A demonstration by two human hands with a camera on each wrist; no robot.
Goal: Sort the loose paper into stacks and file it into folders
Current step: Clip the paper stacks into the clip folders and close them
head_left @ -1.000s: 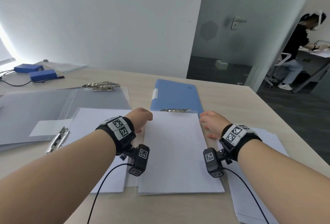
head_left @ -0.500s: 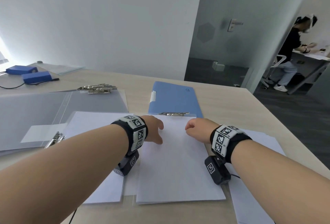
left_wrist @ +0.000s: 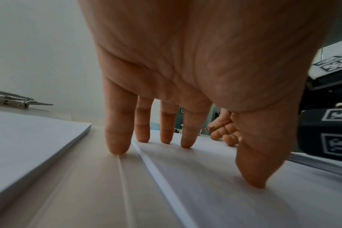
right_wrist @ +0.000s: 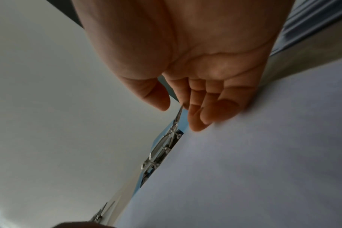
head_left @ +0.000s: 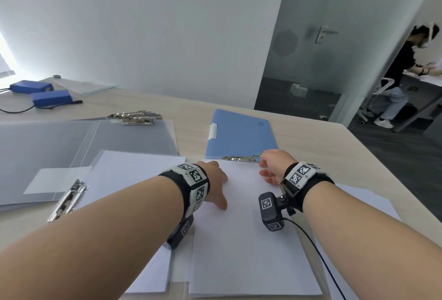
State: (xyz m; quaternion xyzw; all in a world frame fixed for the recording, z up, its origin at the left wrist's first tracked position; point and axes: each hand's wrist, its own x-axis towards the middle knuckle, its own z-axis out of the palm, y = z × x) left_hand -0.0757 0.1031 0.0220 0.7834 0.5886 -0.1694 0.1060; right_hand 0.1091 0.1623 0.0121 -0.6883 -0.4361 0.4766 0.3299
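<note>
Fingers [left_wrist: 117, 138] of the left hand [head_left: 214, 181] are spread straight, tips pressing the paper stack [head_left: 248, 240] on the surface [head_left: 311, 146]. At the stack's far right corner the right hand [head_left: 272, 165] hovers, loosely curled and holding nothing, beside the metal clip [head_left: 241, 158] of the blue folder [head_left: 241, 134].

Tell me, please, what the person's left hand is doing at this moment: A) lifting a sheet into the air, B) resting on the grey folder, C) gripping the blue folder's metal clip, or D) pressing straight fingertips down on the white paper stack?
D: the left wrist view shows the left hand with fingers straight and tips planted on the white paper stack, not curled round anything.
</note>
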